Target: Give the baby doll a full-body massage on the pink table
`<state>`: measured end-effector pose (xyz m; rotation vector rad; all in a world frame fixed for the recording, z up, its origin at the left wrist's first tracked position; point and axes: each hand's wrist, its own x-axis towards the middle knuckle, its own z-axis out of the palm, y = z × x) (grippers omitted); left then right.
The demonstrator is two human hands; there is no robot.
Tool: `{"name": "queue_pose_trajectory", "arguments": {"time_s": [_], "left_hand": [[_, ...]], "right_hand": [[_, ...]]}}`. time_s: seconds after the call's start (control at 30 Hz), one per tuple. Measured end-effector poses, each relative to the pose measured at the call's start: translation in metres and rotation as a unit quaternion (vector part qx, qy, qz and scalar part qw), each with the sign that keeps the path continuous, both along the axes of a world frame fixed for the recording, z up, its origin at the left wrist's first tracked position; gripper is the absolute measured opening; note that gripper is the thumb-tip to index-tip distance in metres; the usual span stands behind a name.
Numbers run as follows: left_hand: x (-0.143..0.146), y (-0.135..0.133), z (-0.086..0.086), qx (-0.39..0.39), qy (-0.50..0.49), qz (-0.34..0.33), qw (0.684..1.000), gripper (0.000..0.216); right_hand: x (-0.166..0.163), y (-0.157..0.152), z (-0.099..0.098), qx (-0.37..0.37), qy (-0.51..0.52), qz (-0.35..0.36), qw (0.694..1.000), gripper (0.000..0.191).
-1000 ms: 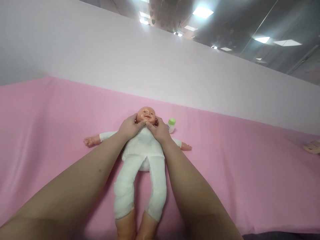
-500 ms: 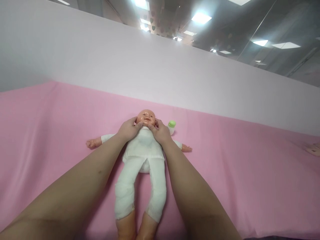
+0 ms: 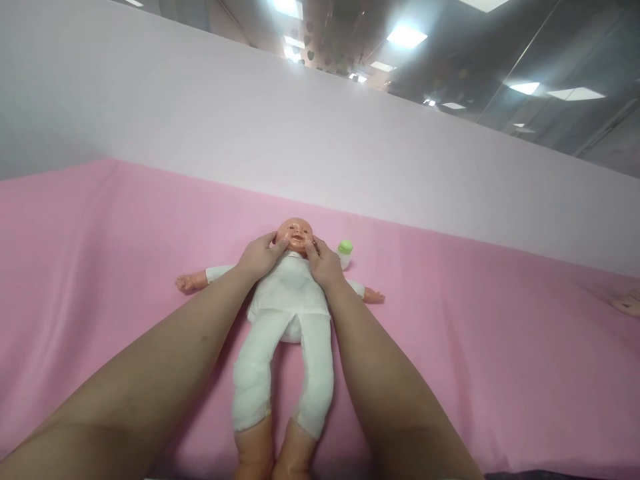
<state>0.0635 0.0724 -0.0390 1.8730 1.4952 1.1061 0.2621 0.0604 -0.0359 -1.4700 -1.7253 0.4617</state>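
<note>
A baby doll (image 3: 289, 287) with a white cloth body and a hard plastic head lies on its back, its arms spread to both sides and its legs toward me. My left hand (image 3: 261, 256) is closed around the left side of the doll's head, thumb on its cheek. On the other side, my right hand (image 3: 325, 262) cups the head too, with its thumb near the doll's mouth. Most of my fingers are hidden behind the head. Just beyond my right hand stands a small bottle (image 3: 345, 253) with a light green cap.
A pink sheet (image 3: 425, 347) with soft folds covers the surface. Behind it rises a white wall (image 3: 225, 127), topped by glass (image 3: 460, 73) that shows bright ceiling lights. At the far right edge, part of a skin-coloured object (image 3: 627, 303) is visible.
Both thumbs have shifted slightly upward on the doll's cheeks, and its head has turned a little. The whole view has moved slightly; the bottle stays in place.
</note>
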Motion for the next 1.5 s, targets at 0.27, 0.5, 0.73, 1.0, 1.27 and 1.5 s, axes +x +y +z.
{"name": "queue_pose_trajectory", "arguments": {"time_s": [0.27, 0.5, 0.73, 1.0, 1.27, 1.5], "left_hand": [[0.003, -0.003, 0.002, -0.011, 0.047, 0.024, 0.999, 0.064], [0.002, -0.003, 0.001, -0.007, 0.044, 0.019, 0.999, 0.064], [0.002, -0.002, -0.001, -0.001, 0.043, 0.032, 0.999, 0.061], [0.001, 0.003, -0.002, 0.000, 0.005, 0.024, 1.000, 0.056], [0.002, -0.002, 0.001, -0.002, 0.008, 0.020, 1.000, 0.058], [0.003, -0.005, 0.005, -0.021, 0.039, 0.014, 0.999, 0.067]], "right_hand": [[-0.003, -0.003, 0.006, -0.041, 0.011, -0.017, 0.999, 0.071], [-0.001, 0.001, 0.002, -0.037, 0.016, -0.014, 0.999, 0.062], [0.002, 0.006, -0.004, -0.019, 0.010, -0.001, 1.000, 0.056], [0.005, 0.009, -0.009, 0.005, 0.031, 0.009, 0.999, 0.042], [0.001, 0.005, -0.004, -0.026, 0.065, 0.004, 0.998, 0.051], [-0.001, 0.003, -0.001, -0.042, 0.058, -0.007, 0.997, 0.074]]}}
